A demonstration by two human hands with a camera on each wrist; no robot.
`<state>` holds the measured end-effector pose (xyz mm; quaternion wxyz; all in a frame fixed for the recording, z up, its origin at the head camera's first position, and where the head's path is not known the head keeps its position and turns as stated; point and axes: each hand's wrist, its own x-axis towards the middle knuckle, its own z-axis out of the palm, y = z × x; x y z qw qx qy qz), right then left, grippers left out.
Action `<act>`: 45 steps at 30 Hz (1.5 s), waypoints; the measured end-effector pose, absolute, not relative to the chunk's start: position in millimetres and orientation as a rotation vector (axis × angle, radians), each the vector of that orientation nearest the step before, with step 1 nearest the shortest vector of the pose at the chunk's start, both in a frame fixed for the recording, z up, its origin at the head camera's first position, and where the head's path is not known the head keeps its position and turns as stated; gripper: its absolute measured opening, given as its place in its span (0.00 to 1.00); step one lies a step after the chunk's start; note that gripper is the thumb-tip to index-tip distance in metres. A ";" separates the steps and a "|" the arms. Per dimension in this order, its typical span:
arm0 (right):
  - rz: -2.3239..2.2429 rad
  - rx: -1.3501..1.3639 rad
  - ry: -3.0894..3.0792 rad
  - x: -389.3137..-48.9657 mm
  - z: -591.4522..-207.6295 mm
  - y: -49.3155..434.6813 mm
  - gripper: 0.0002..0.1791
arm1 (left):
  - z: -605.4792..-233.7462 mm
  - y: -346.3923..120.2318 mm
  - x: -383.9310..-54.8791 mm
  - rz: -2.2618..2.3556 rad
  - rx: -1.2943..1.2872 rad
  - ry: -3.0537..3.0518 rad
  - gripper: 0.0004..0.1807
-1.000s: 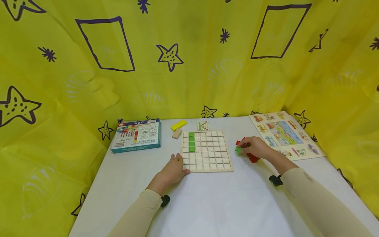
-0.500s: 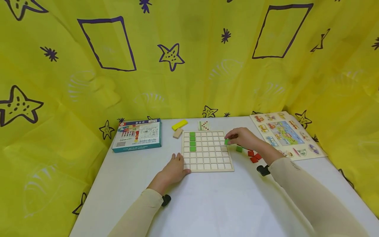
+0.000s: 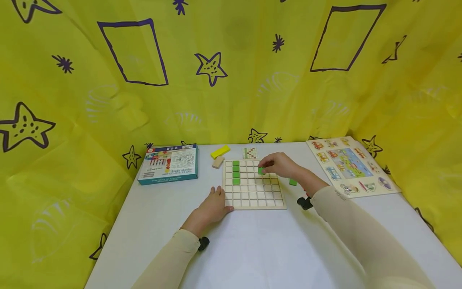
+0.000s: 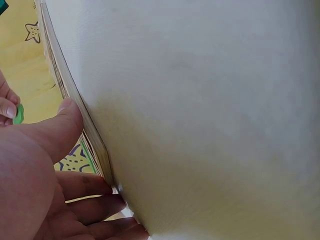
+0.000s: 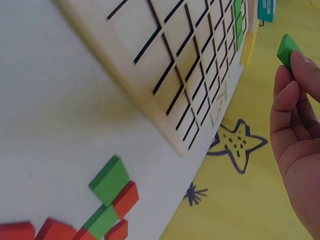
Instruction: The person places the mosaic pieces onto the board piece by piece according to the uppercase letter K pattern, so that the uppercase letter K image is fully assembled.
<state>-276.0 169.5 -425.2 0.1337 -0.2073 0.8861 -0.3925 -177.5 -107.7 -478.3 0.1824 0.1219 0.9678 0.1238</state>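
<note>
A wooden grid board [image 3: 254, 207] lies on the white table, with several green square tiles [image 3: 236, 175] in one column near its left side. My left hand [image 3: 213, 206] rests at its front left corner, thumb at the front edge and fingers along the left side. In the left wrist view, that thumb [image 4: 69, 117] touches the board's edge. Above the right part of the grid, my right hand [image 3: 281, 165] pinches a green square tile [image 5: 287, 50] between thumb and fingers. Loose green tiles [image 5: 111, 180] and red tiles [image 5: 126, 199] lie right of the board, partly hidden by the right arm in the head view.
Behind the board are a small pattern card [image 3: 250, 153], a yellow block [image 3: 220, 151] and a plain wooden block [image 3: 218, 162]. A teal-edged box [image 3: 169, 164] stands at the back left. A picture puzzle board [image 3: 351, 166] lies at the right, and a yellow curtain [image 3: 231, 100] hangs behind.
My right hand has picked up a green tile from the loose pile and carried it left over the grid. The left hand stays at the board's corner.
</note>
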 end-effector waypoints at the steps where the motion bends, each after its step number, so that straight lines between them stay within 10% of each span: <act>1: -1.138 -0.606 2.565 -276.5 -425.8 166.1 0.12 | -478.4 -107.8 -177.7 0.349 0.344 2.730 0.46; 45: -0.992 -0.739 2.483 -275.1 -475.5 82.3 0.06 | -476.5 -108.9 -177.9 0.294 0.389 2.750 0.45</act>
